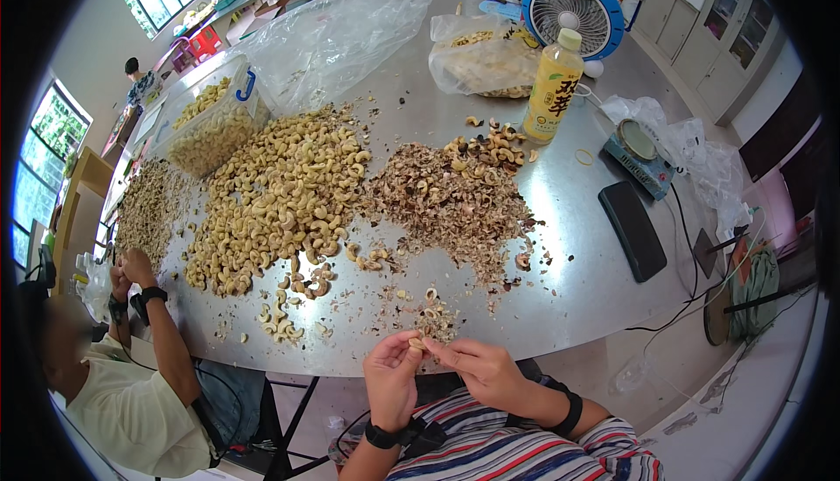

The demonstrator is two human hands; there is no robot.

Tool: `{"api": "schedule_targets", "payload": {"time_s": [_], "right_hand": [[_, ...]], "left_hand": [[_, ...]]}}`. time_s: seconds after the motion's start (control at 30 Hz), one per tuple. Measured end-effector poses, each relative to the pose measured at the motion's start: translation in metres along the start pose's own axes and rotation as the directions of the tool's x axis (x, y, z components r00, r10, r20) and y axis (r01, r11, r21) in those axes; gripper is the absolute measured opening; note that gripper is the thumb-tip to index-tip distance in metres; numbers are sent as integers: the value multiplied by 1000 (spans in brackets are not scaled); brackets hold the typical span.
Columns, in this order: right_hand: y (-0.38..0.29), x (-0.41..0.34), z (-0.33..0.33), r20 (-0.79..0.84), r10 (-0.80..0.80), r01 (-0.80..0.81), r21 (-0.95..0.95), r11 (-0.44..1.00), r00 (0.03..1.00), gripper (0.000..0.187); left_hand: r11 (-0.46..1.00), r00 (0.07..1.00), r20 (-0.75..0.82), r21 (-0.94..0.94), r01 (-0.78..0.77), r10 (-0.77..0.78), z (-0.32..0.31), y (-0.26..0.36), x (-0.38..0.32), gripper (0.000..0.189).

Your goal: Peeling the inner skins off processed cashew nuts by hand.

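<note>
My left hand point(392, 371) pinches a single cashew nut point(416, 344) between thumb and fingertips, just above the near table edge. The fingertips of my right hand point(482, 371) touch the nut from the other side; whether they grip it too is hard to tell. Beneath my fingers lies a small heap of skin flakes point(441, 323). Beyond it spreads a larger brown pile of cashew skins point(453, 205), with darker, broken cashews point(502, 147) at its far right. Left of that is a wide pile of pale cashews point(282, 199), and a few peeled ones point(281, 325) lie nearer me.
A clear plastic tub of cashews point(213, 136) stands behind the pile. A drink bottle point(553, 87), a blue fan point(572, 11), a plastic bag of nuts point(482, 54), a phone point(632, 231) and cables point(686, 244) occupy the steel table's right side. A co-worker point(131, 389) sits at left.
</note>
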State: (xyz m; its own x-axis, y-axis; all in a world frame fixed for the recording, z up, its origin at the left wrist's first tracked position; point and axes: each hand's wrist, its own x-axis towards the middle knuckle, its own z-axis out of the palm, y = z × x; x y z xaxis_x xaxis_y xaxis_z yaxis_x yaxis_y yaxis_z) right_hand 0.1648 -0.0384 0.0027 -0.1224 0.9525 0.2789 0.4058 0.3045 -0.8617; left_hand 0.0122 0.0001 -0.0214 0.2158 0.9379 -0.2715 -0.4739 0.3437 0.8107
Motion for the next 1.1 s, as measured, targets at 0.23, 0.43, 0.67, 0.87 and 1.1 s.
{"api": "schedule_targets", "payload": {"time_s": [0.23, 0.43, 0.67, 0.87, 1.1], "right_hand": [[1, -2, 4, -64, -42, 37, -79, 996, 997, 53], [2, -3, 6, -95, -104, 82, -206, 975, 990, 56], [1, -5, 7, -106, -135, 96, -310, 946, 985, 54], [-2, -5, 5, -96, -143, 100, -358, 928, 985, 52], [-4, -6, 4, -110, -103, 64, -316, 947, 989, 52]], "left_hand": [[999, 999, -20, -8, -31, 31, 1, -4, 0, 20], [999, 998, -39, -9, -43, 42, 2, -6, -1, 20], [998, 997, -45, 24, -66, 67, 7, -4, -2, 19], [990, 991, -64, 86, -109, 115, 11, -1, -4, 20], [939, 968, -45, 261, -226, 245, 17, 9, -8, 22]]}}
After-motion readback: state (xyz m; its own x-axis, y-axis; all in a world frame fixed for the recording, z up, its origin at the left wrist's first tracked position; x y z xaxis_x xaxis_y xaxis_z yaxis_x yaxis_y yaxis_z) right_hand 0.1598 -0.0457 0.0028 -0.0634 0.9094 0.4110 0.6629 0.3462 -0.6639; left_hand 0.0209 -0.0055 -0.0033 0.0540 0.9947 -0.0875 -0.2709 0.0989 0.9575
